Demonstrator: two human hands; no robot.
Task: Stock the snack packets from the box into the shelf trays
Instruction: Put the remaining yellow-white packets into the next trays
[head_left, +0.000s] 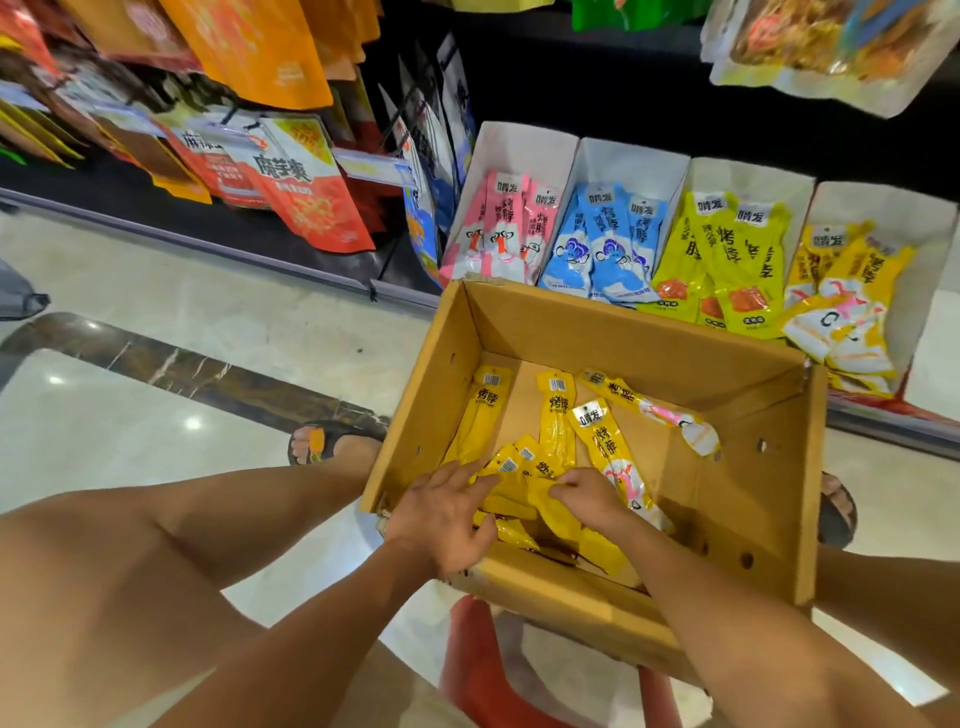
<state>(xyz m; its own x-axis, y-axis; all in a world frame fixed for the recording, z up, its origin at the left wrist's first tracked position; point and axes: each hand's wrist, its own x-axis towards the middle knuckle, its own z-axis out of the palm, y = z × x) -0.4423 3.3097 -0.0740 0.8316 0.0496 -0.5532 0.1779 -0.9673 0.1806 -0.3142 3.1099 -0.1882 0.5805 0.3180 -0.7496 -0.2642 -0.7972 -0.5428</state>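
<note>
- An open brown cardboard box (623, 327) sits between the person's bare legs, its far rim just beside the low shelf.
- Slim yellow snack packets (557, 415) lie on the box floor. Most are heaped at the near left, and one lies apart toward the far right.
- The left hand (447, 512) reaches over the near rim with its fingers straight and spread on the heap; its grip is released.
- The right hand (589, 496) rests on the same heap just right of the left hand. Its fingers are curled, and its grip is pinching the edge of one yellow packet.
- Four white cardboard shelf trays (628, 161) stand side by side beyond the box.
- From left to right the trays hold pink packets (498, 228), blue packets (608, 244), lime-yellow packets (727, 249) and orange-yellow packets (852, 280).
- Large orange and red hanging pouches (306, 192) fill the far left.
- A red plastic stool (478, 665) shows at the near edge.
- A sandalled foot (332, 441) rests on the glossy tiled floor (156, 405) left of the box.
</note>
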